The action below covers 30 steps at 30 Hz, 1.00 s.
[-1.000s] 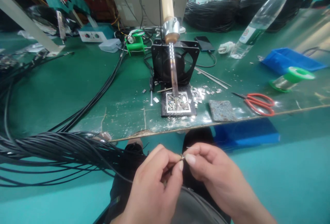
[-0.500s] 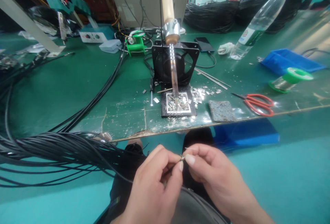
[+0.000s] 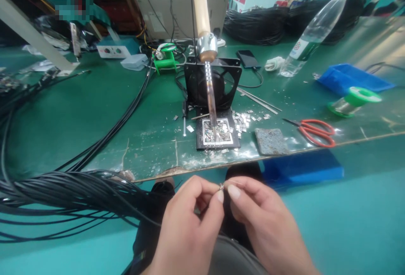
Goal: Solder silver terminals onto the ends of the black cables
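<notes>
Below the bench edge, my left hand [image 3: 190, 228] and my right hand [image 3: 262, 224] meet fingertip to fingertip. Between thumbs and forefingers they pinch a tiny metal piece with a thin wire end [image 3: 221, 187]. A black cable runs from my left hand toward the thick bundle of black cables [image 3: 63, 195] at the left. Straight ahead on the bench, a soldering iron [image 3: 207, 60] with a wooden handle stands upright, tip down in a black tray [image 3: 199, 140] of small metal pieces.
A black fan [image 3: 232, 81] stands behind the iron. Loose metal bits [image 3: 243, 119], a grey sponge pad [image 3: 271, 141], red scissors [image 3: 313, 130], a green solder spool [image 3: 354, 100], a blue tray [image 3: 351, 79] and a clear bottle [image 3: 313, 30] lie to the right. Black cables [image 3: 126, 110] cross the green bench.
Both hands have risen slightly toward the bench edge, still pinching the small piece. My view has tipped a little, shifting the bench items slightly down and left.
</notes>
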Each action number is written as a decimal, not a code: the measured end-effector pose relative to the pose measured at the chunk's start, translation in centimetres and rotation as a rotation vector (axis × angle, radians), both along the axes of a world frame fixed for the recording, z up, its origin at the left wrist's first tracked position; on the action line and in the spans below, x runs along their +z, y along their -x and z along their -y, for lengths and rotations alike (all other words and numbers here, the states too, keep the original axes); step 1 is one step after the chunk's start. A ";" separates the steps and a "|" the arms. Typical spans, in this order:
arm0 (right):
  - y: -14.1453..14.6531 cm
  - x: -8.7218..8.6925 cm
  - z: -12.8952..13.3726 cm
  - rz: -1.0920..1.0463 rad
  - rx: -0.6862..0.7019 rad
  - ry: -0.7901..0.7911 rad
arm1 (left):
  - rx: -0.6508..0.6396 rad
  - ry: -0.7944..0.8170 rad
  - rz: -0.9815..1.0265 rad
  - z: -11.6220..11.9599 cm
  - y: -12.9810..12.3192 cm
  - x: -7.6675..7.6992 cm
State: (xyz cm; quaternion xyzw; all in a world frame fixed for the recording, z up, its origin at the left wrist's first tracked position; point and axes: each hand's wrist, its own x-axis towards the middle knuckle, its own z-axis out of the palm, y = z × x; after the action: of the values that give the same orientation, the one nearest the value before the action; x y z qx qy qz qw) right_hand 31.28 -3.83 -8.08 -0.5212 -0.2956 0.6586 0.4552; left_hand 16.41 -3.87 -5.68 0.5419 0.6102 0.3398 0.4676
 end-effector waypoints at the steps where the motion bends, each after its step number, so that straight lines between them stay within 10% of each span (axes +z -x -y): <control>1: 0.0 0.1 0.0 0.037 -0.020 -0.036 | 0.018 0.026 0.020 -0.3 -0.1 0.2; 10: 0.1 0.9 0.2 0.494 -0.035 -0.344 | 0.100 0.075 0.112 -3.2 -1.2 2.2; 30: 1.6 0.3 -1.3 0.799 -0.079 -0.800 | 0.160 0.110 0.198 -4.8 -1.1 2.1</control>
State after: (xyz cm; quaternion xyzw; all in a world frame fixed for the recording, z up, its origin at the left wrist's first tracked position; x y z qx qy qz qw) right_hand 29.70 -2.48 -7.78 -0.5275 -0.6517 0.2294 0.4945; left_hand 17.48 0.94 -3.53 0.4286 0.6200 0.3940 0.5260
